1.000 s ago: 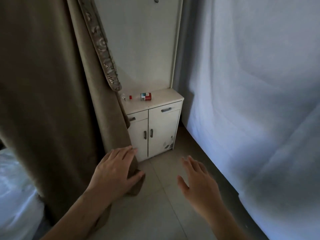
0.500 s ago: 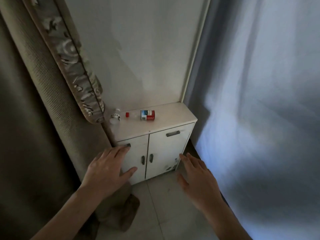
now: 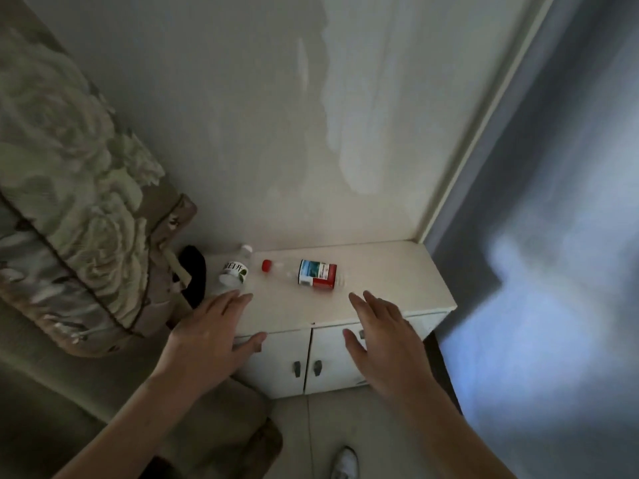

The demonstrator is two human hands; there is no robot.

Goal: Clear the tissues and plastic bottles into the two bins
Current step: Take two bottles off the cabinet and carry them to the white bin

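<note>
Two plastic bottles lie on top of a low white cabinet [image 3: 397, 271]. One clear bottle with a red cap and a red and blue label [image 3: 316, 274] lies on its side near the middle. A smaller clear bottle with a white label [image 3: 234, 271] lies at the cabinet's left edge. My left hand [image 3: 211, 337] hovers open just below the smaller bottle, fingertips close to it. My right hand [image 3: 383, 335] hovers open over the cabinet's front edge, a little below and right of the red-labelled bottle. Neither hand touches a bottle. No tissues or bins are in view.
A brown curtain with a floral tie-back [image 3: 76, 209] hangs at the left, next to the cabinet. A pale blue sheet [image 3: 553, 271] hangs at the right. A dark object [image 3: 195, 274] sits behind the curtain edge. My white shoe [image 3: 345, 461] shows on the tiled floor.
I have come closer to the cabinet. Both hands have moved forward and up, from in front of the doors to the cabinet top near the bottles.
</note>
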